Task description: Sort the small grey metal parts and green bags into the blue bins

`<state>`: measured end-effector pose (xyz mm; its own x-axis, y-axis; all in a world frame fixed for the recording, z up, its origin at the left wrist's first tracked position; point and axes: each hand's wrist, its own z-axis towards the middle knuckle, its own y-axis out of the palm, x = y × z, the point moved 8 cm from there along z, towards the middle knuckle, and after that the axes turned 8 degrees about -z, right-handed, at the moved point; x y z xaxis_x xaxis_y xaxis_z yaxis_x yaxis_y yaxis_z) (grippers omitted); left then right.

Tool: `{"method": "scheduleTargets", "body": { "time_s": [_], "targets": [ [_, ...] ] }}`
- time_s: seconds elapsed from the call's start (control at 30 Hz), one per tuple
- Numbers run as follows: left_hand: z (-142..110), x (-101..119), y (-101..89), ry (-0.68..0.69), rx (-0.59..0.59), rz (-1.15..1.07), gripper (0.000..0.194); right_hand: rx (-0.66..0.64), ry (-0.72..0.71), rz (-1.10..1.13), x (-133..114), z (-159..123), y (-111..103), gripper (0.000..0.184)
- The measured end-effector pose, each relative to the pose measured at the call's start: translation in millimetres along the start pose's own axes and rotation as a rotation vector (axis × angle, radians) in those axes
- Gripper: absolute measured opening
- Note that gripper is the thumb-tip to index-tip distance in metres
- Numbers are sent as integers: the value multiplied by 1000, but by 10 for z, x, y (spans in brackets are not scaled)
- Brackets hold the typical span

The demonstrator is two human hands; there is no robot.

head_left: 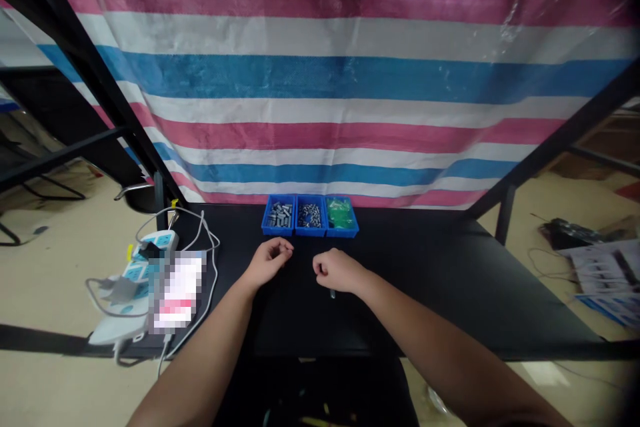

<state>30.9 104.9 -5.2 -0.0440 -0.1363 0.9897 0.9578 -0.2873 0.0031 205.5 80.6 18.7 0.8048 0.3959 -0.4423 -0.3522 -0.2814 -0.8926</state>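
Observation:
Three blue plastic bins stand in a row at the far edge of the black table (425,280). The left bin (279,233) holds grey metal pieces, the middle bin (311,234) holds smaller metal parts, and the right bin (342,234) holds green items. My left hand (270,262) rests curled just in front of the left bin, with its fingertips closed together. My right hand (337,270) forms a loose fist a short way to the right. A small metal piece (333,293) lies on the table just below my right hand. Neither hand visibly holds anything.
White power strips (155,240) with tangled cables and a pixelated patch (177,290) lie at the table's left end. A striped tarpaulin (320,80) hangs behind black metal frame bars. Papers (607,273) lie on the floor at right.

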Motion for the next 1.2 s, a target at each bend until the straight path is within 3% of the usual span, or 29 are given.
{"method": "scheduleTargets", "body": {
  "time_s": [0.1,0.2,0.3,0.37,0.47,0.57,0.7,0.83,0.97,1.03,1.13,1.2],
  "targets": [
    [-6,-22,-33,-5,33,-5,28,16,36,-11,29,67,-11,13],
    [-7,-25,-52,6,55,-4,28,-49,10,11,23,132,35,16],
    [-5,-14,-69,13,80,-32,28,-126,-14,177,-27,257,101,9],
    [-7,-1,-104,22,117,-63,29,-14,31,485,-40,386,19,6],
    [-10,15,-184,39,185,-85,32,257,87,975,-22,526,-141,31],
    [-11,13,-252,39,237,-89,35,246,73,1108,-72,585,-100,53],
    [-13,12,-274,37,258,-67,35,250,36,950,40,451,-69,37],
    [-15,11,-264,48,265,-21,31,303,18,505,203,82,-229,24],
    [-2,-11,-249,54,251,19,27,-102,33,215,171,-300,-37,37],
    [10,-26,-238,53,236,33,25,-131,86,103,168,-432,10,44],
    [21,-43,-224,50,219,50,23,-90,86,41,96,-467,74,18],
    [20,-45,-219,51,212,56,23,-108,30,54,23,-399,139,10]
  ]
}}
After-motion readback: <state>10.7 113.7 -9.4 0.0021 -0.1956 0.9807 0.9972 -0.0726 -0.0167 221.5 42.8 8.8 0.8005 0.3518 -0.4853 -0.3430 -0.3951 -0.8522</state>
